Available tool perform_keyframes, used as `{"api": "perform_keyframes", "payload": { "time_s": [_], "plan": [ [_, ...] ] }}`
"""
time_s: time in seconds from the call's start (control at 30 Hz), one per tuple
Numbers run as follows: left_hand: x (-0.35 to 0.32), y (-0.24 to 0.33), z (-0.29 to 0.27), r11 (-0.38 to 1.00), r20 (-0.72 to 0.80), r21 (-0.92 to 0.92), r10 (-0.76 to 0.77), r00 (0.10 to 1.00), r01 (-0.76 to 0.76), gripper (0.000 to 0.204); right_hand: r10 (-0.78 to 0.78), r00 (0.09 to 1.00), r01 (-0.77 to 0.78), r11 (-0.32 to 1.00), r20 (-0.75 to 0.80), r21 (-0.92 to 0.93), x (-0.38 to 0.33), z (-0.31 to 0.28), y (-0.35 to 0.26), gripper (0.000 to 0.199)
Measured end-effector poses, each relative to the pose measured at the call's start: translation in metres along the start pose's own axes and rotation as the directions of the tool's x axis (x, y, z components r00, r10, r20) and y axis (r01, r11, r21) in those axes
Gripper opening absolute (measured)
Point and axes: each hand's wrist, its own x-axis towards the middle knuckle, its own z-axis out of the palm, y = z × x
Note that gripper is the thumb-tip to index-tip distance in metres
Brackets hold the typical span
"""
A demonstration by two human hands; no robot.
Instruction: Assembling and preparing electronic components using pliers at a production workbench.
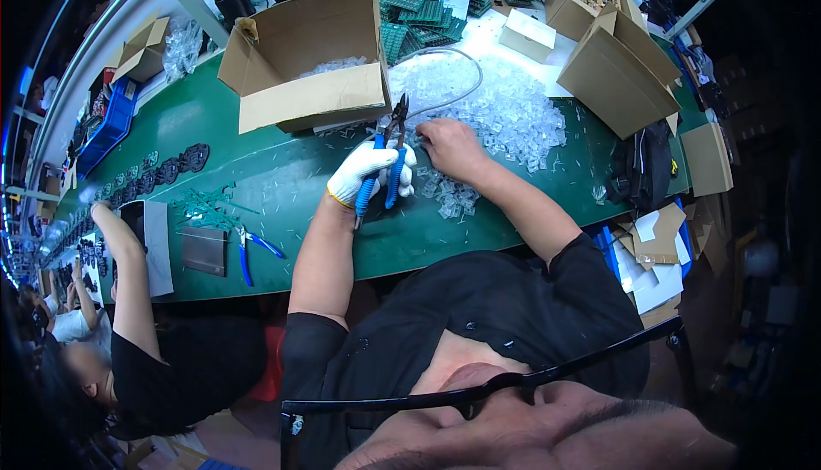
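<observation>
My left hand (366, 169), in a white glove, is closed around cutting pliers (396, 177) with blue handles. Their dark jaws point away from me, toward the open cardboard box. Bare and curled, my right hand (456, 150) is just right of the pliers, its fingertips pressed together at the near left edge of a heap of small clear plastic pieces (513, 115). Whatever those fingertips hold is hidden. A smaller cluster of the same clear pieces (451, 196) lies below my right wrist.
An open cardboard box (312, 106) stands beyond my left hand. More boxes (620, 72) are at the right, with green circuit boards (419, 12) piled at the back. Left, a co-worker's arm (128, 256) reaches over the green table, near blue-handled pliers (246, 256) and green scraps (209, 207).
</observation>
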Motion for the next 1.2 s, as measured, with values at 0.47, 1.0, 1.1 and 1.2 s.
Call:
{"api": "perform_keyframes", "payload": {
  "time_s": [0.47,1.0,1.1,1.2],
  "plan": [
    [0.002,-0.005,0.014,0.977,-0.025,0.147,-0.152,0.988,0.154,0.045,0.342,0.929,-0.235,0.25,0.142,0.939,-0.027,-0.027,0.028,0.034],
    [-0.003,-0.004,0.02,0.951,-0.033,0.204,-0.232,0.972,0.234,0.052,0.316,0.903,-0.237,-0.197,0.291,0.951,-0.027,-0.033,0.023,0.023],
    [-0.003,-0.004,0.019,0.951,-0.029,0.204,-0.233,0.972,0.234,0.051,0.291,0.914,-0.22,-0.234,0.284,0.947,-0.027,-0.033,0.02,0.023],
    [-0.002,-0.005,0.018,0.949,-0.033,0.205,-0.237,0.971,0.239,0.051,0.299,0.893,-0.265,-0.252,0.335,0.931,-0.026,-0.034,0.02,0.024]
  ]
}}
